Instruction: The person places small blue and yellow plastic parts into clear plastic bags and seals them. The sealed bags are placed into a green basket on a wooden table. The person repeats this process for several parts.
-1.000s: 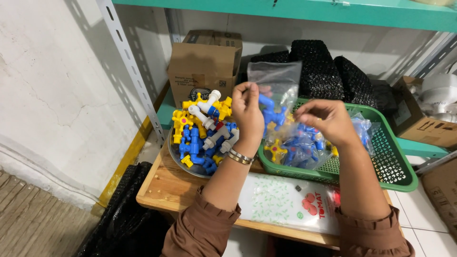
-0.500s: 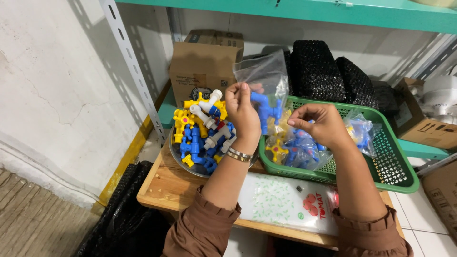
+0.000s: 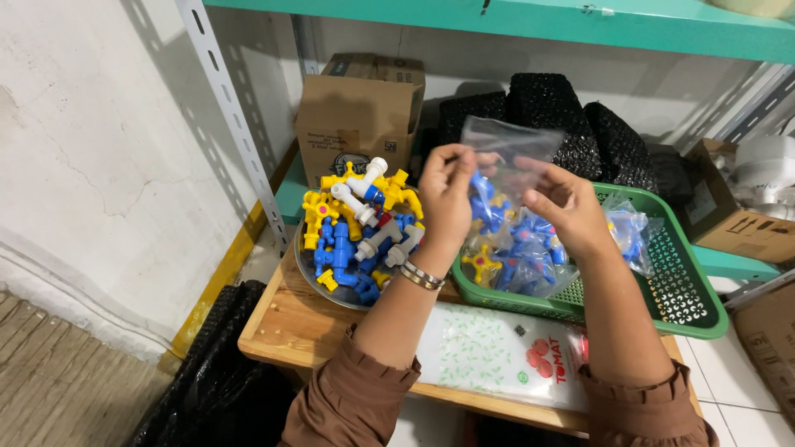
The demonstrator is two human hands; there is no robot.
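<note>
My fingers pinch the top of a small clear plastic bag [image 3: 509, 153], left hand [image 3: 447, 194] on one edge, right hand [image 3: 563, 203] on the other, both closed on the film and holding it up above the green basket [image 3: 687, 306]. A blue plastic tap [image 3: 482, 192] hangs inside the bag, so I judge I'm at the closing step: piece in, mouth not yet sealed. The next move calls for lining up the two lips and pressing along them evenly. Left of me sits the bowl [image 3: 310, 277] heaped with loose blue, yellow and white taps, on the wooden counter [image 3: 290, 327]; bagged ones lie in the basket. Hard to make out: whether the bag's mouth is already shut, since my fingers cover it, and the tap's lower half blurs into the bagged pieces behind it.
</note>
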